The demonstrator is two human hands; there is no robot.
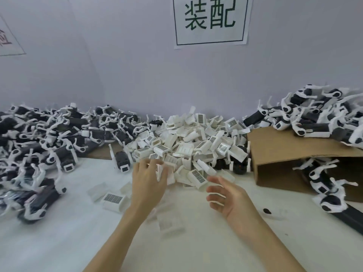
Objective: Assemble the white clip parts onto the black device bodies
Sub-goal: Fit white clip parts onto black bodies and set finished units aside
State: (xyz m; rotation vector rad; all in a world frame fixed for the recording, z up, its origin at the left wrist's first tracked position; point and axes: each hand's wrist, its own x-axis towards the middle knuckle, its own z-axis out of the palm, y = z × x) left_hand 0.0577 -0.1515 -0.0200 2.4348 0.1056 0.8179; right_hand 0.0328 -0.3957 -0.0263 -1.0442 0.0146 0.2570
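A heap of white clip parts (193, 142) lies at the middle of the table against the wall. My left hand (148, 178) reaches into its front edge, fingers spread over a white clip (164, 173); whether they grip it I cannot tell. My right hand (229, 195) hovers just in front of the heap, palm turned left, fingers relaxed and empty. A large pile of black device bodies (49, 138) with white arms fills the left side. Loose white clips (113, 199) lie on the table near my left forearm.
A brown cardboard box (279, 154) lies on its side at the right, with more black-and-white devices (322, 114) on top of it and spilling out of it. A paper sign (210, 20) hangs on the wall behind. The white table (196, 242) extends toward me.
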